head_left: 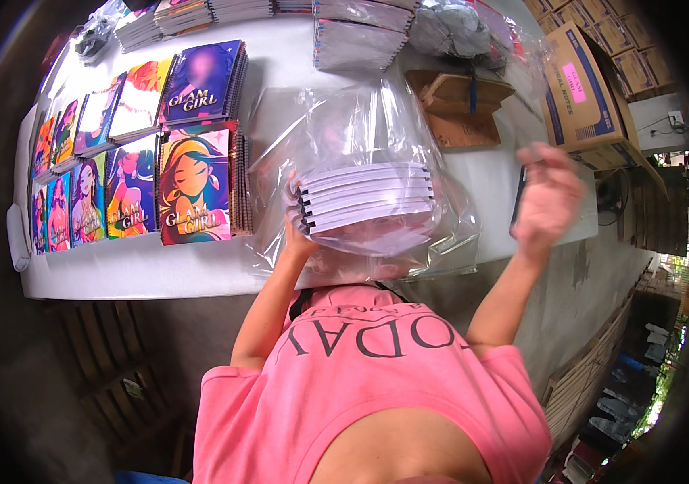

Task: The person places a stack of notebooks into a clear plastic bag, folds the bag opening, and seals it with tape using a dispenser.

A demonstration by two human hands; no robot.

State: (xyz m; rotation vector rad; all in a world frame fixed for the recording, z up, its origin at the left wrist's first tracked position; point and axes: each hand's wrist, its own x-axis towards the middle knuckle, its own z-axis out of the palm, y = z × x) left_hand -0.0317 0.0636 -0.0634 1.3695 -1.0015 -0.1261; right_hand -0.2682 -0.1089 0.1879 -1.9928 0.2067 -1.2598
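A stack of spiral notebooks (369, 199) lies inside a clear plastic bag (336, 121), its page edges facing me. My left hand (299, 228) grips the stack's left end, by the dark bindings; part of the fingers is hidden behind the stack and plastic. Off to the right, my right hand (550, 198) is raised away from the bag and blurred by motion, so its fingers do not show clearly. Close beside it, a dark flat object (519, 194) lies on the table, partly covered by the hand.
Rows of colourful illustrated notebooks (197, 184) stand at the left of the white table (119, 274). More notebook stacks (359, 40) sit at the back, with crumpled plastic (451, 31) alongside. A brown cardboard piece (465, 129) and an open carton (582, 93) are at the right.
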